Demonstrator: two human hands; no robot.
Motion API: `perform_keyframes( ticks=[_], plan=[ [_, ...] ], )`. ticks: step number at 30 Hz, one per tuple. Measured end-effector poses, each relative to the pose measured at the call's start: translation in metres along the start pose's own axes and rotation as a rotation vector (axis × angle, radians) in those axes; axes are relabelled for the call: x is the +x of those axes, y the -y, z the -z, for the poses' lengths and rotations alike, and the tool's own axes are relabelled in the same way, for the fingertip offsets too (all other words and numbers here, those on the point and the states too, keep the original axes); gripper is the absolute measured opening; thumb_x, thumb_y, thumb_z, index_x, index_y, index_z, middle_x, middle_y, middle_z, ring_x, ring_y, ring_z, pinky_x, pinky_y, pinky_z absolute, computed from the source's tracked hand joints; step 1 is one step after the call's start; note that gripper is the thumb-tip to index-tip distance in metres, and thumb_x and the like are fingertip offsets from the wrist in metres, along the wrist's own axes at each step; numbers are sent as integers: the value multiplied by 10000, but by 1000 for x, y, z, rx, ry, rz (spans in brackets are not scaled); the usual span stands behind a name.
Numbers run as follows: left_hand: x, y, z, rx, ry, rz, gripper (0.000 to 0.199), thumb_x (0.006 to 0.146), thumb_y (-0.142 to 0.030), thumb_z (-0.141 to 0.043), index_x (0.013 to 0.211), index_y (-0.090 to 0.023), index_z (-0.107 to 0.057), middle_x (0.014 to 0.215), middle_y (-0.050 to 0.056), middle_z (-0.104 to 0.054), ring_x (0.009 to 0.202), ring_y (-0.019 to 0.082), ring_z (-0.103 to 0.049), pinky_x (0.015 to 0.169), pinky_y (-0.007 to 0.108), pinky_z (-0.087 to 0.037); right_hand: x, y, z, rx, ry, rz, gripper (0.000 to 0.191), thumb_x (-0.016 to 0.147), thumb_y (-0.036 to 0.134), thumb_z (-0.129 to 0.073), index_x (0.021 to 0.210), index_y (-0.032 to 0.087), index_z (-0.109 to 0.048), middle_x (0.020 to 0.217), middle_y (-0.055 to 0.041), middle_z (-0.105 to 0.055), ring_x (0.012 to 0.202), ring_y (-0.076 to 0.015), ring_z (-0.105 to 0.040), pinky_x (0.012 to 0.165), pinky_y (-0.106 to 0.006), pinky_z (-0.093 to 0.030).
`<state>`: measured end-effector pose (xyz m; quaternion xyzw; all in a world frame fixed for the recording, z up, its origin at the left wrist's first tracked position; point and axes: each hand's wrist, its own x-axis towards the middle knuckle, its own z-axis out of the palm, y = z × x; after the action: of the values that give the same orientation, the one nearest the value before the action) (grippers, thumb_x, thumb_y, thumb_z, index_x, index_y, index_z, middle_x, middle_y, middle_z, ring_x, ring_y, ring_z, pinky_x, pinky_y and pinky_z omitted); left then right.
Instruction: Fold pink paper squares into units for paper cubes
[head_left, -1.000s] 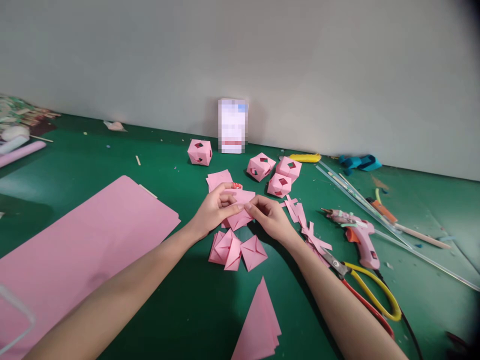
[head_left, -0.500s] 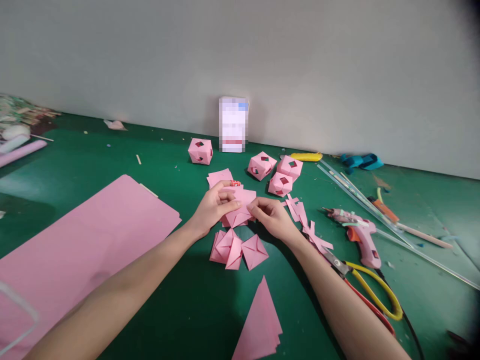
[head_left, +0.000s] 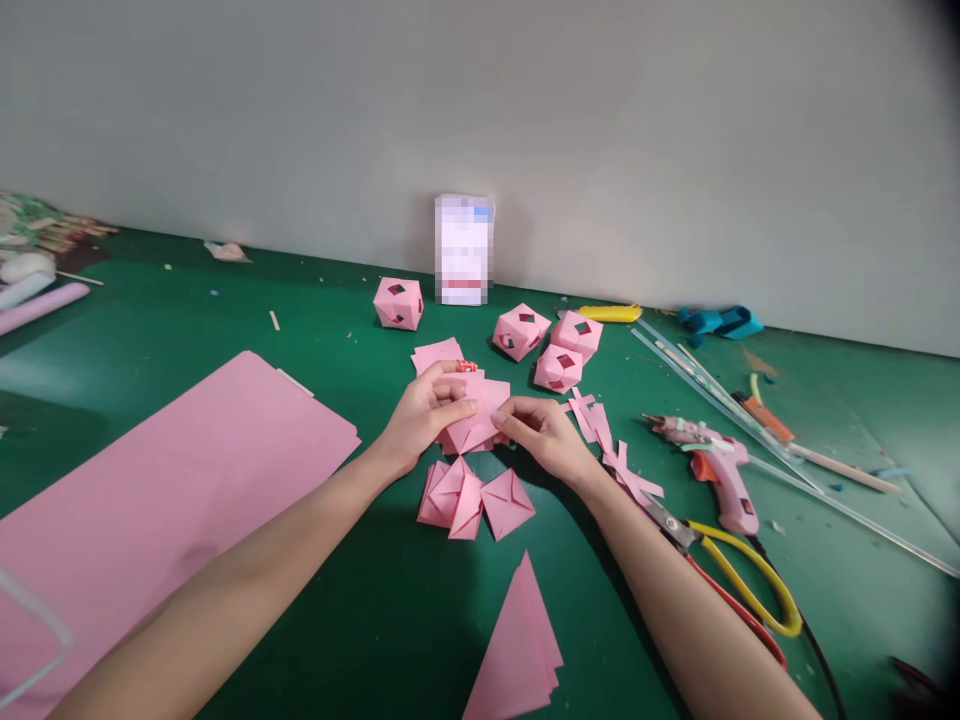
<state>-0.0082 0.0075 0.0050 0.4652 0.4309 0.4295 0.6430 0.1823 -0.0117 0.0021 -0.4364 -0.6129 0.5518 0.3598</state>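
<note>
The left hand (head_left: 417,422) pinches a partly folded pink paper square (head_left: 489,398) between its thumb, laid across the face, and the fingers behind; the right hand (head_left: 546,432) has thumb and curled forefinger closed on the square's right edge. A second ago the two thumb tips nearly met over the paper; now they stand apart, with more of its face bare between them. The square is above the folded paper packets (head_left: 508,505), which lie unmoved, as do the pink paper triangles (head_left: 517,645) and scissors (head_left: 739,570).
</note>
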Motion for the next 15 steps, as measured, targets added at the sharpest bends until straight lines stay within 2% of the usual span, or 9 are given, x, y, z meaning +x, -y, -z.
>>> perform_keyframes(
  ticks=[6, 15],
  plan=[
    [1, 2, 1, 6, -13, -7, 514, 710, -260, -807, 1162, -169, -580, 703, -61, -546, 617, 82, -529, 592, 205, -409, -1, -1, 0, -31, -25, 29, 343, 934, 410, -560, 681, 185, -619, 647, -15, -655, 624, -151, -580, 633, -275, -441],
    [1, 0, 0, 22, -28, -9, 483, 702, -243, -794, 1137, -169, -598, 704, -59, -538, 600, 84, -514, 570, 207, -381, -1, -5, 0, -49, -37, 24, 185, 854, 270, -594, 693, 182, -619, 670, -13, -652, 629, -156, -590, 616, -278, -443]
  ],
)
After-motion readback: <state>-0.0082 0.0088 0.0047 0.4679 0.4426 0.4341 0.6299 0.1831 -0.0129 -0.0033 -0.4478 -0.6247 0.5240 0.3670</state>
